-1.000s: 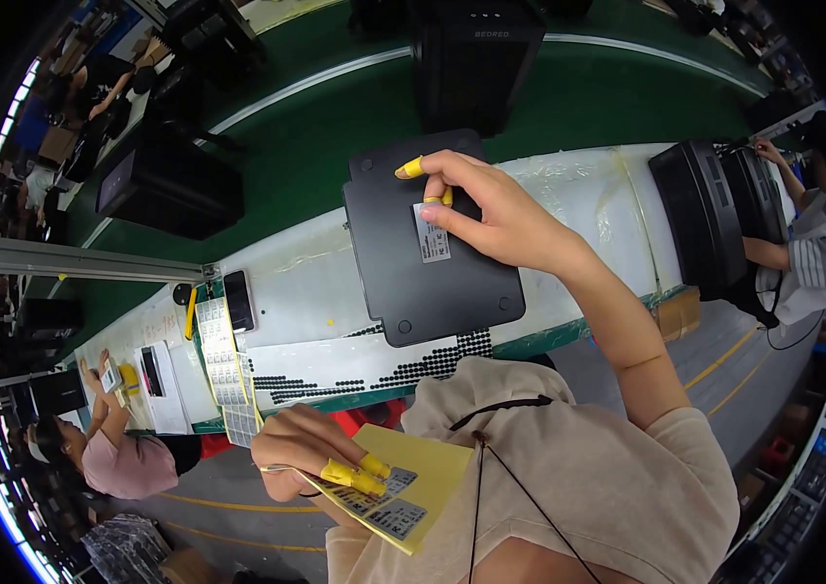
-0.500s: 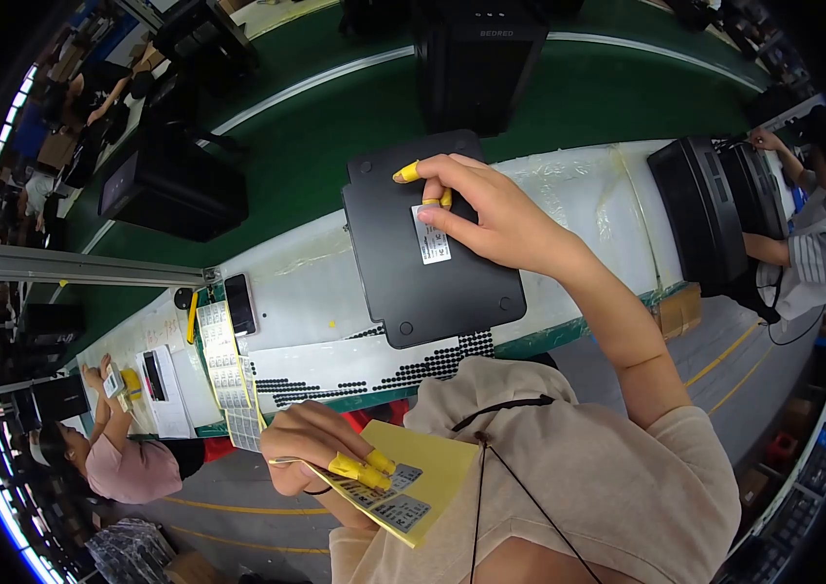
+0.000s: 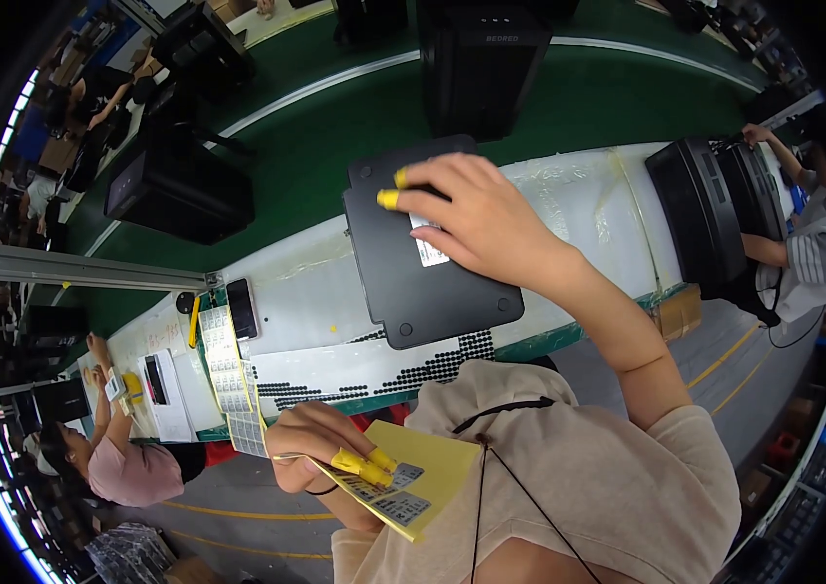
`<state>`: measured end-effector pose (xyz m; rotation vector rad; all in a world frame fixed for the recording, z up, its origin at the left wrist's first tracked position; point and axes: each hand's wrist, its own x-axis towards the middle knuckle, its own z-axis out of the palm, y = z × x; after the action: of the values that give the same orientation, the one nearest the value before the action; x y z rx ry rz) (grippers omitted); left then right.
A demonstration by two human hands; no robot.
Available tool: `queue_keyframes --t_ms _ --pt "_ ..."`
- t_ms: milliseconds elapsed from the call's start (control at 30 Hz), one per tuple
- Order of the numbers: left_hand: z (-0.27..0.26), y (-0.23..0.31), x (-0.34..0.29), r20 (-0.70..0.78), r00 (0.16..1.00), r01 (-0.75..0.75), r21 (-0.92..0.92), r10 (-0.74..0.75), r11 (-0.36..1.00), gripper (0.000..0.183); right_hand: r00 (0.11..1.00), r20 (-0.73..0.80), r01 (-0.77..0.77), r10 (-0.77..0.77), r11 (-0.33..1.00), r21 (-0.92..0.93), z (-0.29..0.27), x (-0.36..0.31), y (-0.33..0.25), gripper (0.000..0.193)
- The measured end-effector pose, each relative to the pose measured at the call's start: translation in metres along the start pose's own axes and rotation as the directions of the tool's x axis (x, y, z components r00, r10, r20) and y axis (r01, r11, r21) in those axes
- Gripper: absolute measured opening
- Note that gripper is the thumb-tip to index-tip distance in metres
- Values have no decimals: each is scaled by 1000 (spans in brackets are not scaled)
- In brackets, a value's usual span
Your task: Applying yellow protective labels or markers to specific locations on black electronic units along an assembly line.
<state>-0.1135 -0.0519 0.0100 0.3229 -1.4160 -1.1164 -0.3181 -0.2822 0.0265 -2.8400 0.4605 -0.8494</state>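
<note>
A flat black casing (image 3: 447, 302) with round feet lies on the white-covered bench, its broad face up. Over its middle my right hand (image 3: 495, 219) has its fingers spread, yellow cots on two fingertips. Under that hand, a white printed label (image 3: 430, 255) sits on the casing, partly hidden by the thumb and fingers. Whether the fingers touch the label, I cannot tell. Close to my body, my left hand (image 3: 311, 438) grips a yellow backing sheet (image 3: 442, 462) bearing several silver-grey labels. Yellow cots also cover fingertips on this hand, which rest against the labels.
Left of the casing lie a phone (image 3: 243, 310) and long label sheets (image 3: 230, 375). Rows of black round pads (image 3: 447, 360) line the near bench edge. Black tower units (image 3: 484, 78) stand on the green conveyor (image 3: 335, 127). Co-workers sit at left and right.
My right hand's fingers have spread and swept left across the label, and the thumb has shifted slightly down. My left hand and the yellow sheet stay nearly still.
</note>
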Motion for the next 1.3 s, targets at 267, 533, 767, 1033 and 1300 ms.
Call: queue_keyframes --t_ms 267,533,767,1033,1300 --pt "14 2 -21 -317 946 79 27 -66 997 30 693 -31 -696 721 678 236 -10 -16 14 66" --pt "0 -31 -62 -879 468 -54 -131 -91 990 29 575 425 -436 699 -178 882 14 -33 -10 75" --pt "-54 -88 -111 -953 157 -33 -268 -260 963 37 537 440 -430 720 -215 877 3 -26 -13 64" --pt "-75 -148 -210 -961 32 62 -273 -275 960 40 548 387 -505 742 -76 860 -64 -55 28 47" --pt "-93 -169 -194 -930 6 66 -367 -368 928 35 471 251 -748 846 232 622 -158 -114 76 47"
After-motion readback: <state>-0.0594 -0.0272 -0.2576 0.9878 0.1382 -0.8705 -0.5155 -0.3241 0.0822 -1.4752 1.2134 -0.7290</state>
